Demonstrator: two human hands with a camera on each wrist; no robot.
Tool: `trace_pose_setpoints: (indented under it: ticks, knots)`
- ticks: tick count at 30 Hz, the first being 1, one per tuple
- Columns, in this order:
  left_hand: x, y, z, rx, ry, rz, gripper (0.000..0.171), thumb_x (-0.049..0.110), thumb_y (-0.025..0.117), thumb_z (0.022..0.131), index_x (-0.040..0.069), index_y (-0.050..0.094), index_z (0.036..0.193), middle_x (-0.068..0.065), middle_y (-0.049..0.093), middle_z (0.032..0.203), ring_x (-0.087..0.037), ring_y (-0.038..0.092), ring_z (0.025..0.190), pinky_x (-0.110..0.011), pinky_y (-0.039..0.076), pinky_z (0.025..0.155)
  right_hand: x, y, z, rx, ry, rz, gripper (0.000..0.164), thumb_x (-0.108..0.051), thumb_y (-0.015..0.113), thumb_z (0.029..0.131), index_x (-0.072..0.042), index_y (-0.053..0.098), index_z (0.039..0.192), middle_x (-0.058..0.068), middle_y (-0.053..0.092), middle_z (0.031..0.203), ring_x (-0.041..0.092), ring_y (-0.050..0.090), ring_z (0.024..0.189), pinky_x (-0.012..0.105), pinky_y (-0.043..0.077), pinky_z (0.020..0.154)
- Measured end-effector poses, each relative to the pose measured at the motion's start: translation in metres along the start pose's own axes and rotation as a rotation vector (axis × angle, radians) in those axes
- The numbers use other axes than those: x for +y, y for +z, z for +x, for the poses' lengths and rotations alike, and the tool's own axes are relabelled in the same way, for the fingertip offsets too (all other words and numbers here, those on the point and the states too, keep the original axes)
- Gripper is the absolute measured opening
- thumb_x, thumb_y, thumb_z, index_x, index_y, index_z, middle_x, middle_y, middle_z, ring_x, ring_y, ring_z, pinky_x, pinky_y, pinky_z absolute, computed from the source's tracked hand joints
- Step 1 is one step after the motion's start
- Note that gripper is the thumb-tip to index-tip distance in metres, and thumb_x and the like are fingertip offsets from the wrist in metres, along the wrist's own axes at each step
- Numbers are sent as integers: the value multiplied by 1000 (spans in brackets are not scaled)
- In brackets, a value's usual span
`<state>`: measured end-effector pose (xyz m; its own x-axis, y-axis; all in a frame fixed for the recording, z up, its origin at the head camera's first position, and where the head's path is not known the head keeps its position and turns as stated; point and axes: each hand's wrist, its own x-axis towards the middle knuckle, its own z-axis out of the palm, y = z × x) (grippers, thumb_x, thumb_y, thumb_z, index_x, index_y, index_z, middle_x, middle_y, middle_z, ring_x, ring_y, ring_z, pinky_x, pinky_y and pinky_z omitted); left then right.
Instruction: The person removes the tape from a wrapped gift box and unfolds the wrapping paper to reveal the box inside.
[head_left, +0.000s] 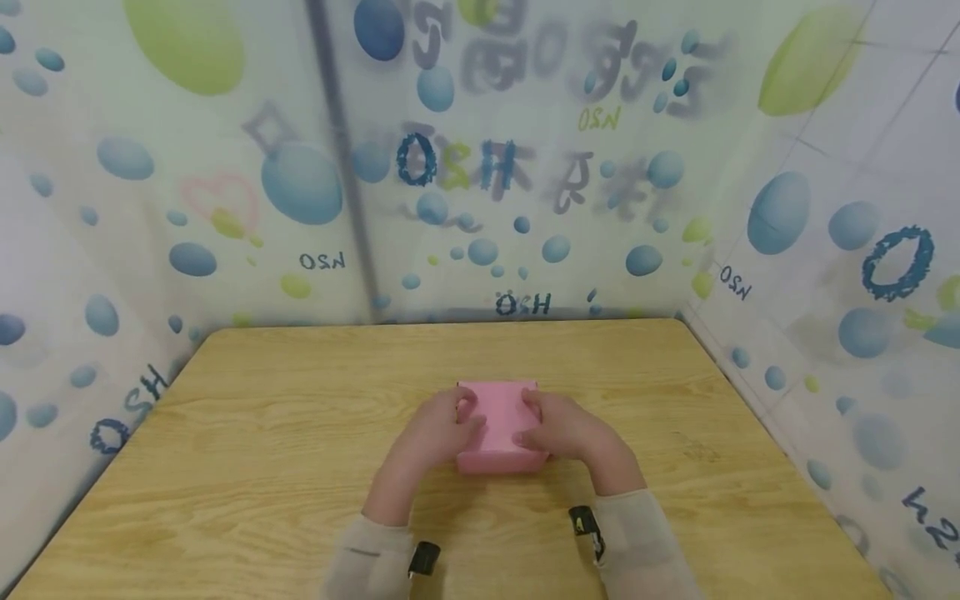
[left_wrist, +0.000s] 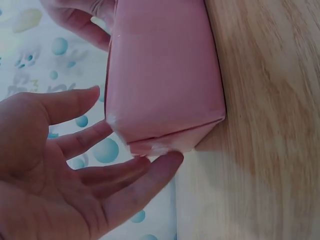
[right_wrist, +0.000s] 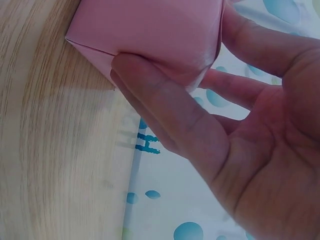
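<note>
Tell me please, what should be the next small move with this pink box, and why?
I would probably press the folded left end of the pink box flatter with the left hand: its fingers touch that end, and the right hand is at the opposite end.

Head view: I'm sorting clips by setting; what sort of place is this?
Perhaps a screened-off indoor work booth: a wooden table, with bubble-patterned sheets along its back and sides.

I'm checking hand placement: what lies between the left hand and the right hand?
In the head view, the pink box lies between the left hand and the right hand, both touching it.
</note>
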<state>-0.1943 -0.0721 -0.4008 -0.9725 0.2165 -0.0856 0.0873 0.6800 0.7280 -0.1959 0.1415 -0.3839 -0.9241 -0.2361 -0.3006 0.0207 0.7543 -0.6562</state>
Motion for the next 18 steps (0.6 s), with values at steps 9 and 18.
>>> trace_pose_setpoints:
  ticks: [9, 18]
  knots:
    - [6, 10, 16, 71, -21, 63, 20, 20, 69, 101, 2, 65, 110, -12, 65, 98, -23, 60, 85, -36, 52, 73, 1, -2, 2, 0, -5, -1, 74, -21, 76, 98, -5, 43, 162, 18, 47, 165, 25, 61, 123, 45, 57, 103]
    - [11, 9, 14, 68, -92, 84, 14, 18, 66, 103, 3, 64, 102, -11, 62, 96, -22, 59, 83, -32, 51, 69, 0, 0, 2, -2, -6, -12, 73, -20, 77, 98, -4, 43, 161, 18, 49, 164, 24, 61, 120, 41, 57, 98]
